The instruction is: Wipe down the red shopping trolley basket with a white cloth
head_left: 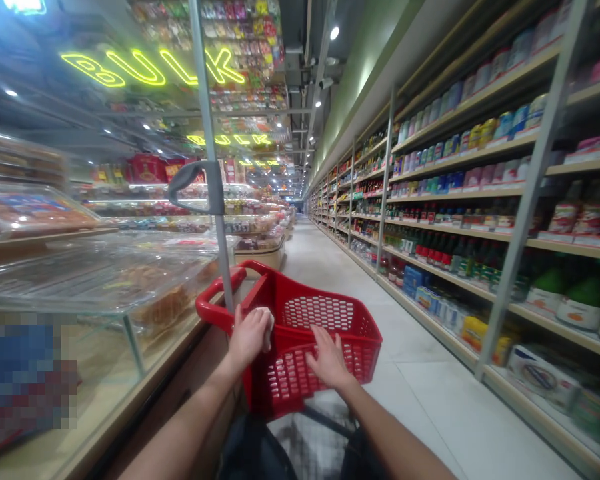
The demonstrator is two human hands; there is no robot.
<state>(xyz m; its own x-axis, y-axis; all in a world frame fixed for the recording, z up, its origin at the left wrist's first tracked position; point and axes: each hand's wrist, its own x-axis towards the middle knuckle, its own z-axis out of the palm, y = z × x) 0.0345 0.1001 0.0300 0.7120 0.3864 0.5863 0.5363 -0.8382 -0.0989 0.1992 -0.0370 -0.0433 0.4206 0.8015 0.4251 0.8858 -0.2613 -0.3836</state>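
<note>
In front of me is a red plastic shopping cart (325, 310) with lattice sides. My left hand (250, 339) is by its left end, close to the red handle bar (215, 300). A crumpled white tissue or cloth (267, 325) shows at the fingers of that hand, which are curled around it. My right hand (327, 359) reaches over the cart's near rim, fingers outstretched and somewhat apart, with nothing visible in them. Whether its fingertips touch the red plastic I cannot tell. A grey upright pole (211, 120) with a grey hook (195, 188) stands at the handle.
Glass-sided counters (100, 267) with packaged food run along the left, close to the cart. Tall shelves (450, 233) of cans, bottles and boxes line the right. The pale tiled aisle (313, 247) stretches ahead. A neon BULK sign (153, 68) glows above.
</note>
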